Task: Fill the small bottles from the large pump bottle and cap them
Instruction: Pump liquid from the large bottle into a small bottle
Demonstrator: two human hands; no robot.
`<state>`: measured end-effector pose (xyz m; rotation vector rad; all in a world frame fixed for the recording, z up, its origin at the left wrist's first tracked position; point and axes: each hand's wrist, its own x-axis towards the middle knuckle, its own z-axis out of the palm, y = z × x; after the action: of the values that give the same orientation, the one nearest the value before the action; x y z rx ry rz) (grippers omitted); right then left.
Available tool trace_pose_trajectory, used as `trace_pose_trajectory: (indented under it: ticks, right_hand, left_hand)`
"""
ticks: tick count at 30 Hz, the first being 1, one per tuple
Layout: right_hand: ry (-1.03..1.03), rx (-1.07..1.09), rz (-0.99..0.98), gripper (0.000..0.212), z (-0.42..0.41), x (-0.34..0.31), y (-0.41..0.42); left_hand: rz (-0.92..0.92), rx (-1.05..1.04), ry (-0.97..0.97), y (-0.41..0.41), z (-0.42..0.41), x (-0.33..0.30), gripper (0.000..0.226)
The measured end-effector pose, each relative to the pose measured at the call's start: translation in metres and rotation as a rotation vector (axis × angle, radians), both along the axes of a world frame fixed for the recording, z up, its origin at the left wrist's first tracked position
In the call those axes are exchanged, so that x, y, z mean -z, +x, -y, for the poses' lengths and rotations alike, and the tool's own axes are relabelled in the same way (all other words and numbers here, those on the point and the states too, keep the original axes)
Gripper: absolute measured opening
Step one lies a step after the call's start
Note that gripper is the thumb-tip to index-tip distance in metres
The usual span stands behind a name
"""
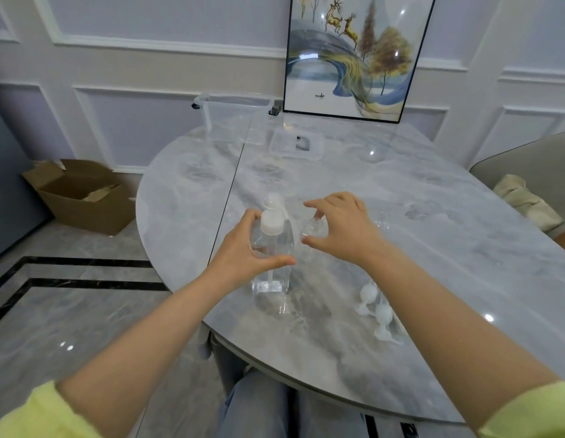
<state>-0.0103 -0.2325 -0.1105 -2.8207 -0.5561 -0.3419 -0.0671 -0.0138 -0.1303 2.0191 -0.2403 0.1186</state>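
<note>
The large clear pump bottle [271,248] with a white pump head stands on the marble table [401,248] near its front left. My left hand [243,248] grips its body from the left, thumb across the front. Just right of it stands a small clear bottle [314,230], uncapped as far as I can tell. My right hand [341,229] curls around that small bottle, fingers over its top and thumb at its side. Two white pump caps [374,306] lie on the table under my right forearm. A further small clear bottle [382,221] stands to the right, hard to make out.
A clear plastic bin [233,118] and a clear lid [295,145] sit at the table's far side, before a framed picture [353,58] leaning on the wall. A cardboard box [82,194] is on the floor at left; a chair [534,184] stands at right.
</note>
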Motion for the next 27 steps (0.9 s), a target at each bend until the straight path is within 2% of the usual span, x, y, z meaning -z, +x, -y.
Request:
trace_pose_trajectory:
  ticks: [4, 9, 12, 14, 19, 24, 25, 27]
  right_hand:
    - [0.065, -0.062, 0.127, 0.061, 0.000, 0.000, -0.022]
    - [0.148, -0.024, 0.237, 0.053, 0.005, 0.005, -0.067]
    - [0.163, 0.039, 0.053, 0.043, 0.008, 0.012, -0.083]
    - [0.158, 0.092, -0.074, 0.044, 0.008, 0.016, -0.085]
    - [0.193, 0.141, -0.086, 0.061, 0.002, 0.021, -0.086]
    - [0.258, 0.120, -0.278, 0.075, 0.006, 0.022, -0.092]
    - [0.267, 0.101, -0.291, 0.075, 0.008, 0.025, -0.092]
    - [0.339, 0.086, -0.321, 0.061, 0.008, 0.029, -0.093]
  left_hand:
    - [0.010, -0.012, -0.027, -0.001, 0.001, 0.002, 0.073]
    - [0.019, -0.024, -0.058, -0.004, 0.004, 0.001, 0.074]
    - [0.018, -0.050, -0.077, -0.005, 0.006, 0.003, 0.076]
    - [0.018, -0.066, -0.090, -0.006, 0.007, 0.005, 0.076]
    - [0.018, -0.072, -0.103, -0.007, 0.008, 0.006, 0.075]
    - [0.010, -0.079, -0.098, -0.005, 0.008, 0.007, 0.075]
    - [0.010, -0.080, -0.099, -0.004, 0.008, 0.007, 0.075]
    - [0.024, -0.089, -0.086, -0.003, 0.010, 0.008, 0.075]
